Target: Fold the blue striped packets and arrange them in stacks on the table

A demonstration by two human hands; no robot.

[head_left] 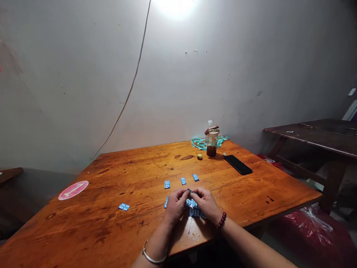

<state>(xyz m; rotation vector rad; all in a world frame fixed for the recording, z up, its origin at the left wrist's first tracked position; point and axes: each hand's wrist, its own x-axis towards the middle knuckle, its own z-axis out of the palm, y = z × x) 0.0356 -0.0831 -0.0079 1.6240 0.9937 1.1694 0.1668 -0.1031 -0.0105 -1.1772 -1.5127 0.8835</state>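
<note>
My left hand (176, 205) and my right hand (205, 204) meet near the table's front edge, fingers closed on a small dark piece (189, 191) between the fingertips. What the piece is cannot be made out. Just below the fingers lies a pile of blue-and-white striped pieces (194, 212), partly covered by my hands. Beyond the hands, three small blue-and-white pieces lie apart: a left one (167, 184), a middle one (183, 181) and a right one (195, 177). Another (166, 202) is partly hidden by my left hand, and one more (124, 206) lies farther left.
The wooden table (145, 167) holds a black phone (238, 165), a jar with dark contents (211, 145), a small yellowish object (199, 156) and turquoise straps (198, 143). A pink round sticker (73, 190) is at left. A second table (315, 134) stands at right.
</note>
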